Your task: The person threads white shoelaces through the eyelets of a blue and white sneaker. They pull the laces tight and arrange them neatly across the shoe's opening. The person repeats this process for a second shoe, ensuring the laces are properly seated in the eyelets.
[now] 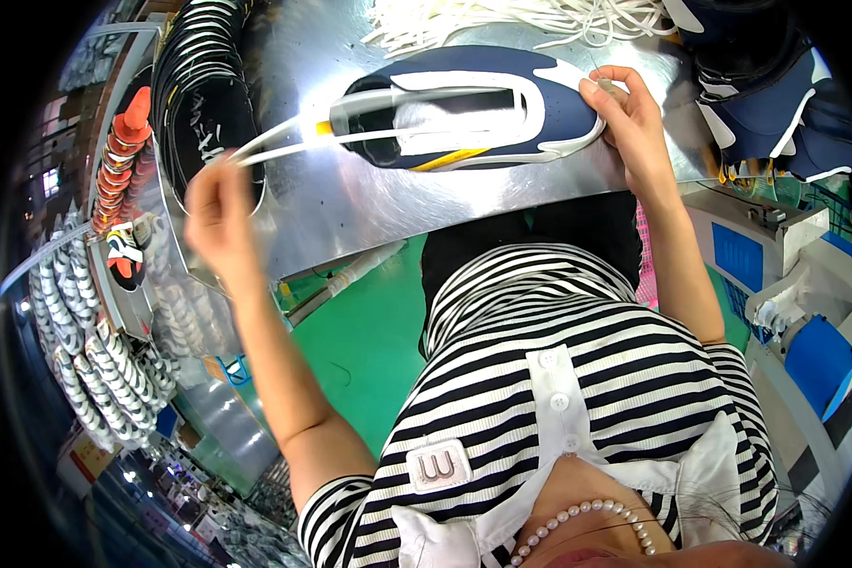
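The left hand pinched the white lace, strung out from the navy shoe upper; the right hand gripped its rounded end. Lacing looked begun; most crossings seemed undone.

Stacked orange pieces stand far left of the green floor.
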`<state>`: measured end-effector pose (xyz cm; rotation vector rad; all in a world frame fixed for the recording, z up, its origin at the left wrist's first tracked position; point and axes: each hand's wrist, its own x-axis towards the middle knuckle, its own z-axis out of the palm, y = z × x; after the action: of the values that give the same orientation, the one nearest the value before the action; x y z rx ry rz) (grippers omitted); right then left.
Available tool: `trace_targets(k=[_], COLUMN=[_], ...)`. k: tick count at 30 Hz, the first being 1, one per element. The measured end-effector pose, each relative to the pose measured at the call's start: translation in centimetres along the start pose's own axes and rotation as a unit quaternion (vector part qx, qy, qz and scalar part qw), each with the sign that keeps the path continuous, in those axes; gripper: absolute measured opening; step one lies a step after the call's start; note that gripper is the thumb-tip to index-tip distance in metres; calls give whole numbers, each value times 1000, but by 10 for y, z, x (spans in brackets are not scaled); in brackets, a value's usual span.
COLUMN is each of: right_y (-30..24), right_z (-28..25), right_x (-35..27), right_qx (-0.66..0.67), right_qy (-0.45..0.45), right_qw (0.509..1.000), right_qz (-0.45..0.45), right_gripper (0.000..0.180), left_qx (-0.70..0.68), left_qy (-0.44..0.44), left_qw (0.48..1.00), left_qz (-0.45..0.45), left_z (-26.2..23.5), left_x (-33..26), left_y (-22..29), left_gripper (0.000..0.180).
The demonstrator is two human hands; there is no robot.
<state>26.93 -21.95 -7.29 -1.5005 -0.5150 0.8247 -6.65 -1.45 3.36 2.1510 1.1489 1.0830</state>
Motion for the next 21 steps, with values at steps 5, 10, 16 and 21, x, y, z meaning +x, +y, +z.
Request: trace_targets(k=[5,10,16,21], right_y=[-24,-42,-48,-32], right_z=[-1,-4,39,32], right_x=[-1,-5,-10,4], right_qx=[-464,-160,69,14], right_qy=[95,-7,-133,-89], right_qw=[870,967,989,995], right_qz=[-138,-199,-23,-39], right_gripper=[45,26,20,28], left_qx=[-153,-56,-113,-38], left_qy=[-286,-176,-174,-350], left_qw=[910,961,966,936], left_qz=[259,204,151,-20], left_z=[83,117,155,121], left_x=[0,7,-7,-16], left_y=[118,101,101,86], left_gripper=[9,8,11,26])
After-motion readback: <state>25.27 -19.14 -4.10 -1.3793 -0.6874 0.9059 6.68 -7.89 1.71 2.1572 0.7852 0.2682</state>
